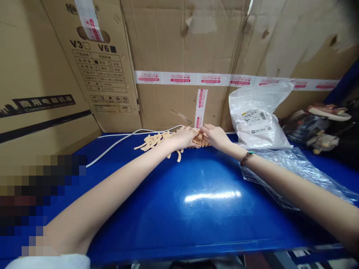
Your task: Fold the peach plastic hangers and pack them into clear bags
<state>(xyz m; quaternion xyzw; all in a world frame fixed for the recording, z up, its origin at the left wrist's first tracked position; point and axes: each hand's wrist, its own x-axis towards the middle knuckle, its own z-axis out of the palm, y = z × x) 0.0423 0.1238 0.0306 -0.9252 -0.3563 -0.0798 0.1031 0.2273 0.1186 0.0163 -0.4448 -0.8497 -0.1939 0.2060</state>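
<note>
At the back of the blue table, my left hand (185, 137) and my right hand (214, 137) almost meet. The fingers of both are closed around a small beige strip (198, 131) between them, most of which they hide. Beneath my hands lie more beige pieces (199, 141), set side by side in a row. To the left of my left hand is a loose pile of thin, curved beige strips (154, 141). One curved strip (179, 156) lies just in front of my left wrist.
Cardboard boxes (168, 45) wall off the back and left of the blue table (168, 216). A white cable (117, 144) runs behind the pile. On the right are a filled white plastic bag (255, 127), clear plastic wrap (303, 164) and a small plush toy (324, 142).
</note>
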